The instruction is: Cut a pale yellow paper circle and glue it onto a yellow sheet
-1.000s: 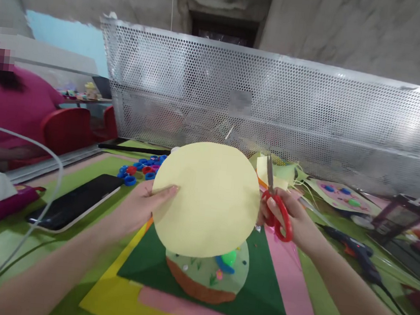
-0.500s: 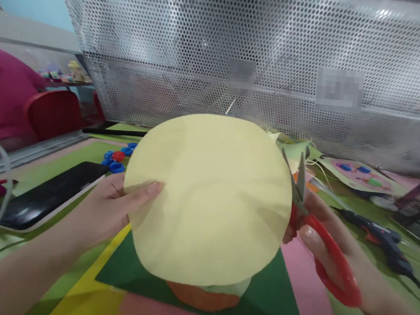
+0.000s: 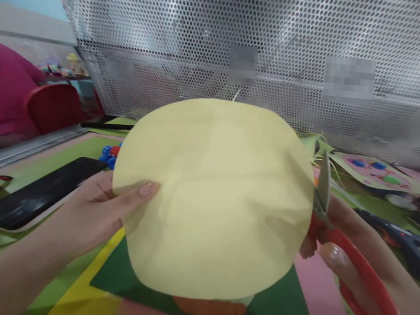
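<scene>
Pale yellow sheet [image 3: 211, 202]: rounded, held up facing the camera. Left hand [image 3: 97, 211] pinches its left edge, thumb on the front face. Right hand [image 3: 360, 236] holds red-handled scissors [image 3: 325, 183] at its right edge. Black phone [image 3: 38, 190] lies left of the sheet; glue gun [image 3: 400, 240], right. Perforated metal panel [image 3: 206, 38] stands behind it.

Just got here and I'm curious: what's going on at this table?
A person's left hand pinches a rounded pale-yellow sheet by its left side. The right hand holds red-handled scissors by the sheet's right edge; whether they are cutting is unclear. Below, a mostly hidden orange-brown piece shows against dark green paper.
</scene>
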